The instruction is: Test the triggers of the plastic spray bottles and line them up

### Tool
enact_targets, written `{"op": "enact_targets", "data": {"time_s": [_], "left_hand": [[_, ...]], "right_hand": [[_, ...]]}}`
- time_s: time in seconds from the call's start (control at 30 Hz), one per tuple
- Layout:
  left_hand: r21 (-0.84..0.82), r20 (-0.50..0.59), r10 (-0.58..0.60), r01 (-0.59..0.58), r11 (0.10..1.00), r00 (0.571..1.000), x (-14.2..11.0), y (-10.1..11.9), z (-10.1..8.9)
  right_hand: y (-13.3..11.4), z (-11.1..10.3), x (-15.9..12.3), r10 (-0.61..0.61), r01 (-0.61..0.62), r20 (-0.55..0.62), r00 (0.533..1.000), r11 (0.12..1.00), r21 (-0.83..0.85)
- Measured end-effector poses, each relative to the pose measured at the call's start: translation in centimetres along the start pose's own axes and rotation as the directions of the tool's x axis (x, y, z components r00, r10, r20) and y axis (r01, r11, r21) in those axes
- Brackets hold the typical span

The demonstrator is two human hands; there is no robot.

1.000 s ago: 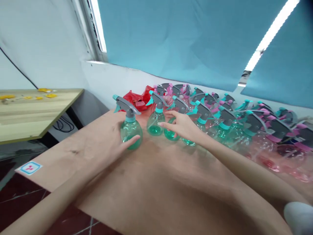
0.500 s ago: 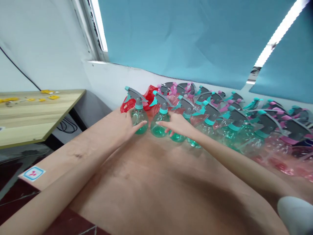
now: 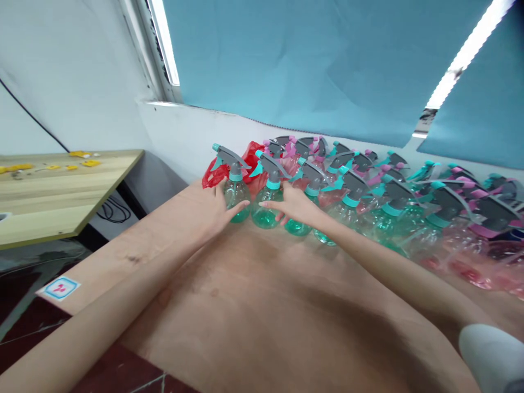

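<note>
At the left end of a row stands a clear green spray bottle (image 3: pixel 237 192) with a grey and turquoise trigger head. My left hand (image 3: pixel 210 212) is closed on its left side, thumb across the front and fingers mostly hidden behind. Just right of it is a second green spray bottle (image 3: pixel 264 217), upright on the table. My right hand (image 3: pixel 298 206) cups this one from the right, its thumb lying over the front and its other fingers partly hidden. A third green spray bottle (image 3: pixel 298 227) sits partly behind my right hand.
Several more green and pink spray bottles (image 3: pixel 393 221) crowd the right side along the wall. Behind the leftmost bottles lies a red plastic bag (image 3: pixel 252 154). A wooden table (image 3: pixel 245 305) carries a label (image 3: pixel 61 287) at its left corner. Yellow pieces (image 3: pixel 90 163) rest on another desk (image 3: pixel 69 196).
The leftmost spray bottle has shifted slightly right, closer to the second one, and my left hand moved along with it. My right hand stays nearly in place.
</note>
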State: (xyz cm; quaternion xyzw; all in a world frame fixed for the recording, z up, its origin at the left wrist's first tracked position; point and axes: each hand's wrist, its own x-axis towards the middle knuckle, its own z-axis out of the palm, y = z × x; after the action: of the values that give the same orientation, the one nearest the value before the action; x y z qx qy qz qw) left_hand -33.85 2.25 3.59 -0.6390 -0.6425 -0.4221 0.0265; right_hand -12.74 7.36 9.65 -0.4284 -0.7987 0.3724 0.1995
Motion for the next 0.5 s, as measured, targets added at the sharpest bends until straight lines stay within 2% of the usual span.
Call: {"op": "enact_targets", "data": {"time_s": [0.2,0.3,0.33,0.43,0.5], "left_hand": [[0.039,0.012,-0.044,0.043,0.998,0.999,-1.8,1.0,-1.2],[0.069,-0.053,0.077,-0.073,0.995,0.996,-4.2,2.9,-2.3],[0.068,-0.059,0.084,-0.080,0.994,0.995,-5.2,3.7,-2.5],[0.019,0.055,0.094,-0.095,0.995,0.994,-8.3,6.5,-2.3],[-0.015,0.163,0.098,-0.097,0.995,0.982,-10.1,8.6,-1.6]], "right_hand": [[-0.2,0.2,-1.7,-0.014,0.015,0.027,1.000,0.999,-0.042],[0.5,0.3,-3.5,-0.060,0.062,0.016,0.998,0.991,-0.115],[0.8,0.2,-4.3,-0.096,0.095,0.000,0.995,0.984,-0.152],[2.0,-0.2,-7.0,-0.216,0.196,-0.059,0.975,0.949,-0.249],[2.7,-0.7,-9.0,-0.225,0.200,-0.062,0.972,0.939,-0.280]]}}
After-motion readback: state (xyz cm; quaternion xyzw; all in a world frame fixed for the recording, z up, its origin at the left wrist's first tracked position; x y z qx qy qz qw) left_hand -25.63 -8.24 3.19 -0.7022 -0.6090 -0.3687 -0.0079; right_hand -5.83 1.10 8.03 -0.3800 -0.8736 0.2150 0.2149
